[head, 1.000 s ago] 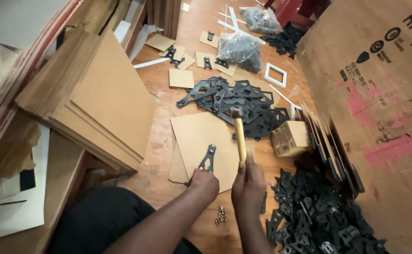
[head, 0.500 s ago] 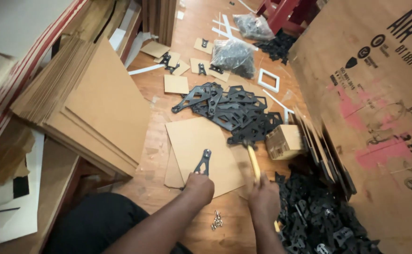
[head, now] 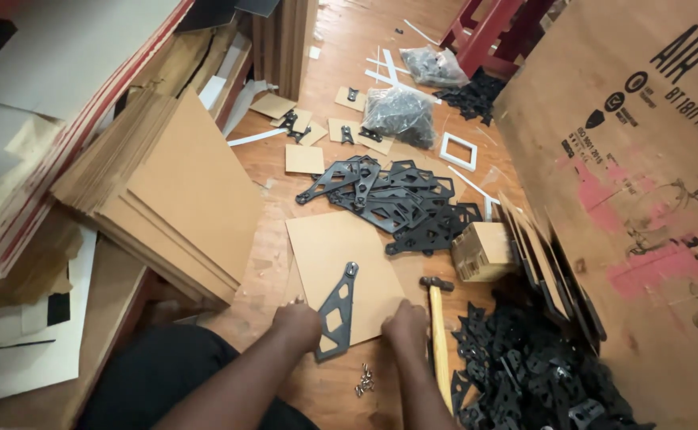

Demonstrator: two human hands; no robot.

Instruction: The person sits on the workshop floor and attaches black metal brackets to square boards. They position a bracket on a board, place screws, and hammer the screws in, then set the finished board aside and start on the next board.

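Bare floor [head: 341, 390] ahead free; bracket pile [head: 397, 203], hammer [head: 438, 334] seemingly block right.

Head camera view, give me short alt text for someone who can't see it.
Two bare hands, left hand and right hand, rest on a wooden floor either side of a black triangular bracket lying on a brown board. A hammer lies right of them, near piles of black brackets.

Both hands at black bracket [head: 335, 312] on cardboard sheet [head: 347, 253]; hammer [head: 438, 326] beside.

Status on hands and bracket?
Left hand at the black triangular bracket on the cardboard sheet. Right hand beside it, empty. Hammer lying alongside.
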